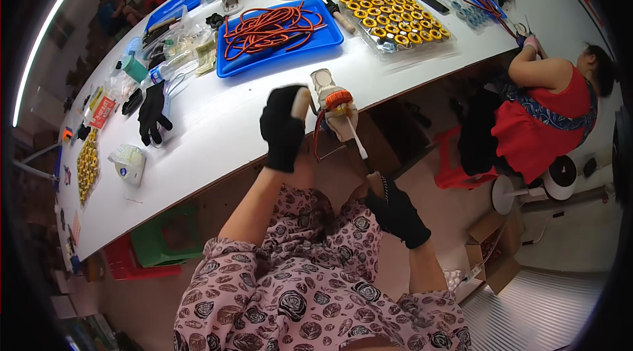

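At the table's near edge, a ring coil [338, 98] wound with orange-red wire sits on a pale, wrapped holder [323, 79]. A loop of red wire [317, 140] hangs below it on the left. My left hand [283, 128], in a black glove with a pale thumb covering, is closed just left of the coil; whatever is inside its fingers is hidden. My right hand [399, 214], also black-gloved, grips a wooden-handled tool [375, 183]. The tool's pale, thin shaft [357, 139] points up toward the coil; whether its tip touches the coil I cannot tell.
Beyond the coil, a blue tray [227, 69] holds red wires [270, 28]. Yellow ring cores [395, 18] fill a clear tray to its right. A black glove [153, 114] and tissue pack [128, 164] lie left. A person in red [541, 120] sits at right.
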{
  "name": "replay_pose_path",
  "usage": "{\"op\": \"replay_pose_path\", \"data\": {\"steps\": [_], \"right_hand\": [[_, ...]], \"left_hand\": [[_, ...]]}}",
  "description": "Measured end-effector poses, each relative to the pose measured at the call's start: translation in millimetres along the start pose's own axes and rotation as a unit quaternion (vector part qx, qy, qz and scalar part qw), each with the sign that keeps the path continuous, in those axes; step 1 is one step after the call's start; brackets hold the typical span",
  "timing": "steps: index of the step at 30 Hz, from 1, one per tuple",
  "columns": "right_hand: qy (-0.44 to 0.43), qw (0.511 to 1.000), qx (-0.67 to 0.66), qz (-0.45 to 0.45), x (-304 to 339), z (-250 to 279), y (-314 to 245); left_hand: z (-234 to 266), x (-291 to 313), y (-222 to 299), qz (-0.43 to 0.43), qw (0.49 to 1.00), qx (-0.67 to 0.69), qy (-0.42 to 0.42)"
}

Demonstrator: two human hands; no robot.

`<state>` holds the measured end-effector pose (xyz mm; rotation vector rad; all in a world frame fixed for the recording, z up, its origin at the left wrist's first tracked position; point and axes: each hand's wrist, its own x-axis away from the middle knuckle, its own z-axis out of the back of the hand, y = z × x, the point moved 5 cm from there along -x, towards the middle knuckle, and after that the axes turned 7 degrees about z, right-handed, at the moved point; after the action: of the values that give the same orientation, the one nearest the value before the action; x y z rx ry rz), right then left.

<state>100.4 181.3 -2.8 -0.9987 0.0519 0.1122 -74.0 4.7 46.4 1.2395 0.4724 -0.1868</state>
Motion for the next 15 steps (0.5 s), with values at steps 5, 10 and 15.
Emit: {"op": "replay_pose_path", "data": {"steps": [5,10,15], "right_hand": [[0.007,0.991,0.007,-0.132,88.8,-4.1,15.3],[-0.015,0.928,-0.067,-0.366,253.3,-32.5,71.6],[0.104,0.905,0.007,-0.413,324.6,-30.8,108.9]], "left_hand": [[22.8,43.5,17.6,-0.08,0.991,-0.034,-0.102],[-5.6,58.2,58.7,-0.317,0.915,-0.186,-0.163],[-41.4,68.3,49.0,-0.418,0.777,-0.301,-0.361]]}}
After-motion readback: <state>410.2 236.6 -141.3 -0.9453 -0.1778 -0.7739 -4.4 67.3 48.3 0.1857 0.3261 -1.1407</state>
